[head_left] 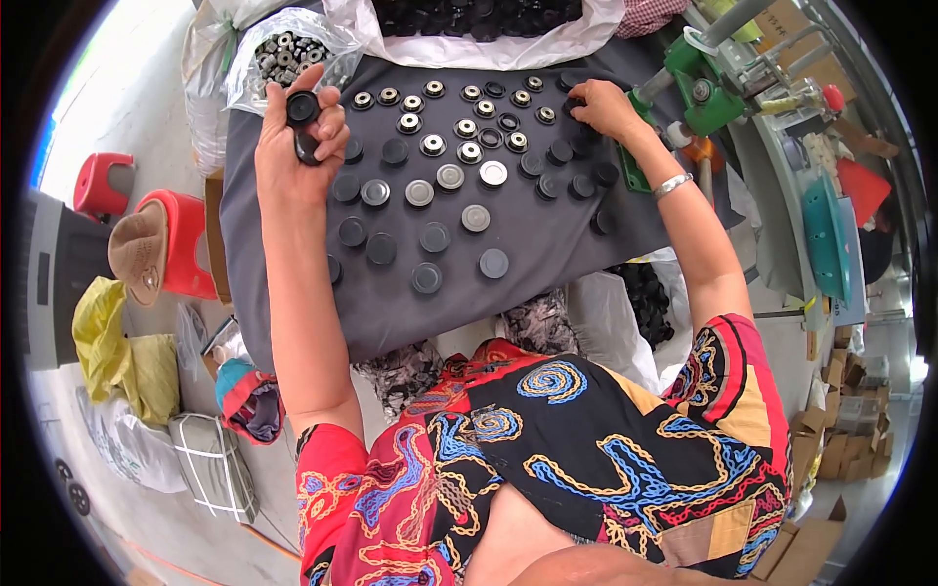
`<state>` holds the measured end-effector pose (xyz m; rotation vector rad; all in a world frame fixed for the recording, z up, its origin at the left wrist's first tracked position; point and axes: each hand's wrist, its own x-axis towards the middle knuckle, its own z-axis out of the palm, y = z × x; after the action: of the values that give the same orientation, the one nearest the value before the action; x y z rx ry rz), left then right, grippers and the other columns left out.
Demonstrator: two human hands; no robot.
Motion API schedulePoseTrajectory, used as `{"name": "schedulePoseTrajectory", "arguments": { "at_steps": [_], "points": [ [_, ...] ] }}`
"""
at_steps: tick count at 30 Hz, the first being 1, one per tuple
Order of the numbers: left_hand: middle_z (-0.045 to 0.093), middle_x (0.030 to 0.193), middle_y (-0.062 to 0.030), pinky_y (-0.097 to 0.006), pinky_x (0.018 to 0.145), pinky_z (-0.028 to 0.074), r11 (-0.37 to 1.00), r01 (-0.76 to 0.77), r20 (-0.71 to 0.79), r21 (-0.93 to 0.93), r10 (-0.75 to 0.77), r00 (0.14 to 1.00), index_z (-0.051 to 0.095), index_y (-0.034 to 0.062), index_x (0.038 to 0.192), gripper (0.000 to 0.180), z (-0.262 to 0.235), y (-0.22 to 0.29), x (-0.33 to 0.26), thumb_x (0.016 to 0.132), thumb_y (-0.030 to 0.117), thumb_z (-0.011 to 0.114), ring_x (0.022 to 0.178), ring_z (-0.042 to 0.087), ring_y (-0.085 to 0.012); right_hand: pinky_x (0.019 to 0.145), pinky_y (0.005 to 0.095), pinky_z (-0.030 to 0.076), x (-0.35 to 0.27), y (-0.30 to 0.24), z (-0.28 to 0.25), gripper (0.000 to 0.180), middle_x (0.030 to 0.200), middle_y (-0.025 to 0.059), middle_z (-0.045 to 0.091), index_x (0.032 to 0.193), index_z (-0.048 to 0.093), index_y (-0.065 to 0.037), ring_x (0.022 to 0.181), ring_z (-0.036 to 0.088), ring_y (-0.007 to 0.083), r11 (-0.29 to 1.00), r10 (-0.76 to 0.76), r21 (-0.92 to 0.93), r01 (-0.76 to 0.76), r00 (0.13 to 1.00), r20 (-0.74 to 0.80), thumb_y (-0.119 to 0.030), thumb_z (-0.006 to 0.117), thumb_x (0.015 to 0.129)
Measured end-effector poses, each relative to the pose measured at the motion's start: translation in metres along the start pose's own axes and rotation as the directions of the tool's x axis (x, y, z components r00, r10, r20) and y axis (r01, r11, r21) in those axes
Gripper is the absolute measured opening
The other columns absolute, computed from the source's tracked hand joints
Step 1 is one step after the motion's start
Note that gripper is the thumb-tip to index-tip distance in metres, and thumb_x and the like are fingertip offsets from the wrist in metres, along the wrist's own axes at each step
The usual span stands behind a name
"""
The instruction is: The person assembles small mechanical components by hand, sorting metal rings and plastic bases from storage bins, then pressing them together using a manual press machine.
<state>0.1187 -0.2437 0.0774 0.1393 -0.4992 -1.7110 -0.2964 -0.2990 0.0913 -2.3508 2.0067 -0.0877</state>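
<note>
Raised over the table's far left, my left hand [290,156] is closed around black round caps; one cap [303,106] shows its hollow face at the fingers, and a second black piece [307,148] sits against the palm. My right hand [608,109] reaches to the far right of the cloth, fingertips curled down on a dark round cap partly hidden under them. Between the hands lie several black rings with silvery metal centres [433,145] and open black rings [508,122]. Nearer me are several flat dark caps [434,236] and grey-faced discs [476,218].
Dark grey cloth [293,264] covers the table. At its far left stands a clear bag of metal parts [291,59]; a white sack [508,51] of black pieces lies at the back. A green hand press [699,88] borders the right side. Red stools [186,244] stand left.
</note>
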Motion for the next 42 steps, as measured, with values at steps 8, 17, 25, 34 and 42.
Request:
{"name": "schedulePoseTrajectory", "arguments": {
  "at_steps": [8, 17, 25, 34, 42],
  "points": [
    [0.060, 0.073, -0.0103, -0.023, 0.038, 0.027, 0.987, 0.077, 0.019, 0.143, -0.080, 0.997, 0.052, -0.0056, 0.118, 0.061, 0.014, -0.015, -0.005, 0.100, 0.047, 0.026, 0.045, 0.042, -0.0125, 0.082, 0.0415, 0.049, -0.005, -0.026, -0.020, 0.031, 0.098, 0.0175, 0.065, 0.099, 0.067, -0.004, 0.094, 0.062, 0.0316, 0.951, 0.010, -0.310, 0.017, 0.996, 0.086, -0.021, 0.066, 0.074],
    [0.056, 0.061, -0.0090, -0.022, 0.034, 0.025, 0.914, 0.178, -0.012, 0.365, -0.187, 0.982, 0.044, -0.0001, 0.128, 0.059, 0.028, -0.038, -0.014, 0.096, 0.050, 0.039, 0.042, 0.045, -0.0129, 0.067, 0.0295, 0.047, -0.034, -0.213, -0.039, 0.019, 0.079, 0.0089, 0.061, 0.094, 0.066, 0.001, 0.073, 0.060, 0.0206, 0.570, -0.559, 0.433, 0.698, 0.716, -0.418, -0.014, 0.063, 0.084],
    [0.058, 0.062, -0.0056, -0.022, 0.035, 0.025, 0.879, 0.202, -0.145, 0.431, -0.153, 0.977, 0.059, 0.0043, 0.083, 0.049, 0.026, -0.042, -0.014, 0.088, 0.053, 0.054, 0.046, 0.050, -0.0111, 0.053, 0.0289, 0.046, -0.038, -0.236, -0.016, 0.015, 0.077, 0.0072, 0.059, 0.087, 0.063, 0.001, 0.058, 0.057, 0.0163, 0.668, -0.345, 0.410, 0.621, 0.747, -0.568, -0.009, 0.068, 0.077],
    [0.054, 0.057, -0.0068, -0.022, 0.033, 0.024, 0.878, 0.248, -0.023, 0.409, -0.262, 0.965, 0.056, 0.0043, 0.075, 0.046, 0.025, -0.039, -0.015, 0.091, 0.047, 0.052, 0.040, 0.045, -0.0132, 0.079, 0.0274, 0.047, -0.038, -0.216, -0.029, 0.025, 0.105, 0.0106, 0.060, 0.110, 0.063, 0.002, 0.091, 0.059, 0.0170, 0.420, -0.520, 0.655, 0.628, 0.758, -0.394, -0.007, 0.058, 0.088],
    [0.053, 0.058, -0.0076, -0.022, 0.032, 0.026, 0.875, 0.326, -0.035, 0.357, -0.336, 0.941, 0.056, -0.0007, 0.090, 0.050, 0.033, -0.050, -0.018, 0.095, 0.048, 0.045, 0.038, 0.043, -0.0130, 0.067, 0.0227, 0.046, -0.045, -0.189, -0.042, 0.028, 0.091, 0.0058, 0.060, 0.109, 0.061, 0.001, 0.077, 0.057, 0.0089, 0.494, -0.504, 0.639, 0.590, 0.793, -0.343, -0.008, 0.065, 0.082]
  ]
}}
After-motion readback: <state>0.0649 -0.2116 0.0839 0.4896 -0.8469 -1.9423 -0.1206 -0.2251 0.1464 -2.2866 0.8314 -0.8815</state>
